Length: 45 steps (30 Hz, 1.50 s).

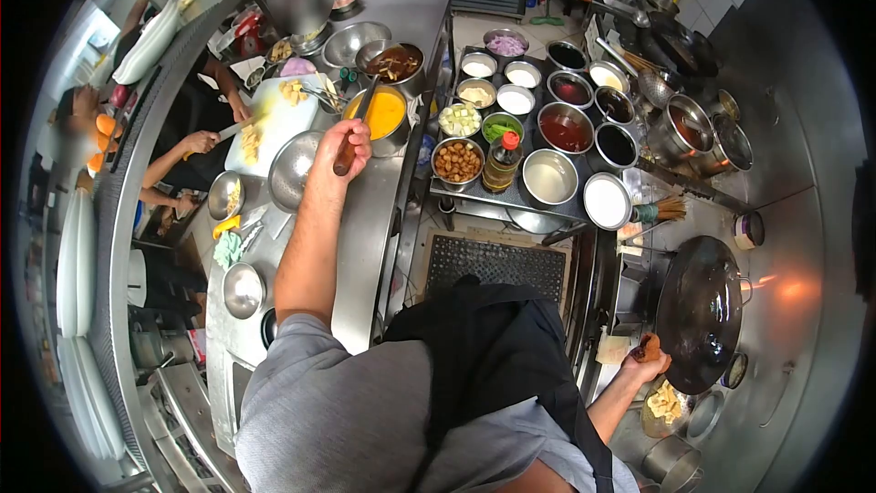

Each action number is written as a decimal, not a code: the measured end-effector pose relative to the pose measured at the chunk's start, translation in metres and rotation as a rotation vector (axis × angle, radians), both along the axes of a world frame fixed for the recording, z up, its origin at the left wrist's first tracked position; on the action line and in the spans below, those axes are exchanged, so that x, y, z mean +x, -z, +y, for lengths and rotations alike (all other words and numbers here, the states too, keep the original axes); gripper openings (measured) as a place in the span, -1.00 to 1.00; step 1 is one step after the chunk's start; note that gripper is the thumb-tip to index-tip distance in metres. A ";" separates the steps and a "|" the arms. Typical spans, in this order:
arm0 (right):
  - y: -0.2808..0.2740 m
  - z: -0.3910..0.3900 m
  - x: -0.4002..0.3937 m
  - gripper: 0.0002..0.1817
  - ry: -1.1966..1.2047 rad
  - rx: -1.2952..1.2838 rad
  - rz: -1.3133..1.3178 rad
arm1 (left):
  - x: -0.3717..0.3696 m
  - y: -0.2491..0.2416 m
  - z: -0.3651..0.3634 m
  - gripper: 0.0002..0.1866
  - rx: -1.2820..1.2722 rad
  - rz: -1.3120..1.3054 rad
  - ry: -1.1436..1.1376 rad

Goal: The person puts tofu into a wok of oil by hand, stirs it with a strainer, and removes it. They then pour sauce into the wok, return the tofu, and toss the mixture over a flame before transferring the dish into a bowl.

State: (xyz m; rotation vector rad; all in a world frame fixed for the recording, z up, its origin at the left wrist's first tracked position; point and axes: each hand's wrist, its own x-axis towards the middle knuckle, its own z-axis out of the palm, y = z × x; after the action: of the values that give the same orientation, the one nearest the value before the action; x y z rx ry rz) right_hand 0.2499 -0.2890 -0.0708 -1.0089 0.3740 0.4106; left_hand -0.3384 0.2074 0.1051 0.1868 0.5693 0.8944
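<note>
My left hand (349, 148) is closed round the wooden handle of a ladle (367, 100). The ladle's shaft runs up towards a pan of brown sauce (398, 62), beside a pot of orange liquid (381, 112). At the lower right, my right hand (646, 365) is wrapped round a short brown handle (649, 347) at the near edge of a large dark wok (701, 310). Whether that handle joins the wok cannot be made out. Orange light glows on the wall just right of the wok.
Bowls of sauces and ingredients crowd a metal cart (570, 208), with a red-capped bottle (501, 162) at its front. On the left, a co-worker's hands (201, 141) hold a knife over a white cutting board (274, 119). A metal bowl (297, 172) lies near my left forearm.
</note>
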 end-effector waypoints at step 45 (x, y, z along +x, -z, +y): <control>-0.033 0.006 0.031 -0.62 0.021 -0.087 0.117 | -0.013 -0.012 0.026 -0.69 0.034 -0.244 -0.003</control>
State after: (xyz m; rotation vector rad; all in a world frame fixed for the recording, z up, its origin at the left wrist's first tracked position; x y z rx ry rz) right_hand 0.2812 -0.2830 -0.0374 -1.0671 0.5107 0.4387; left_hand -0.3518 0.2336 0.1168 0.1051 0.3283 0.9148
